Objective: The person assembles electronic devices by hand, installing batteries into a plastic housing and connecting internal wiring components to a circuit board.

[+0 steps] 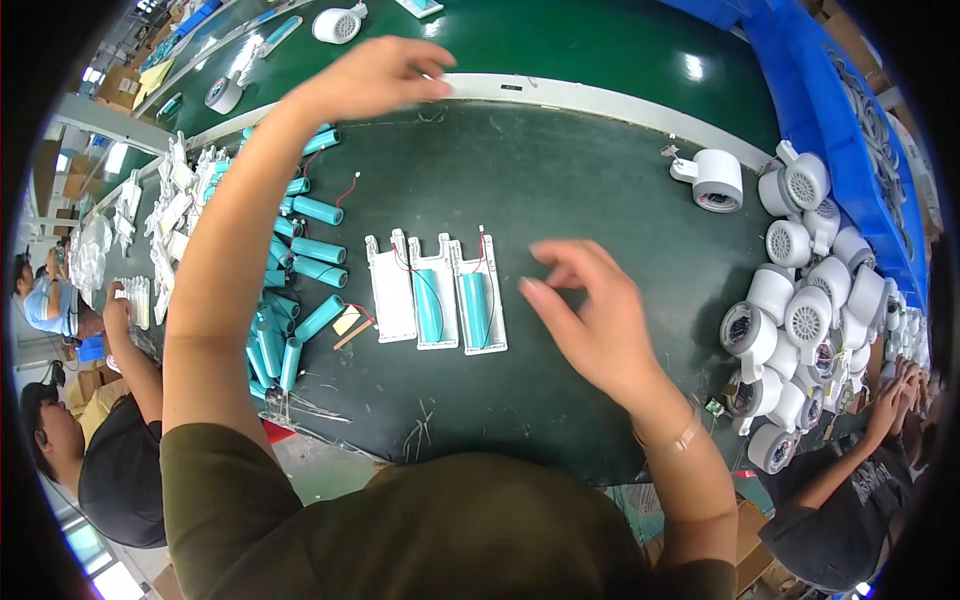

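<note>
Three narrow white plastic shells lie side by side on the dark green table. Turquoise cylindrical batteries with thin wires sit in the middle shell (447, 300) and the right shell (497, 310); no battery shows in the left shell (393, 295). Just right of this row, my right hand (600, 320) hovers with thumb and fingers apart, holding nothing. My left hand (375, 75) is stretched far forward above the pale rail by the green belt. Its fingers are slightly bent and apart, somewhat blurred, with nothing visible in them.
Loose turquoise batteries (320, 249) are heaped left, under my left forearm, beside piled white shells (170, 215). White round-headed fan units (808, 320) crowd the right side, near a blue bin (830, 120). More units lie on the green belt (560, 45). Co-workers sit at both sides.
</note>
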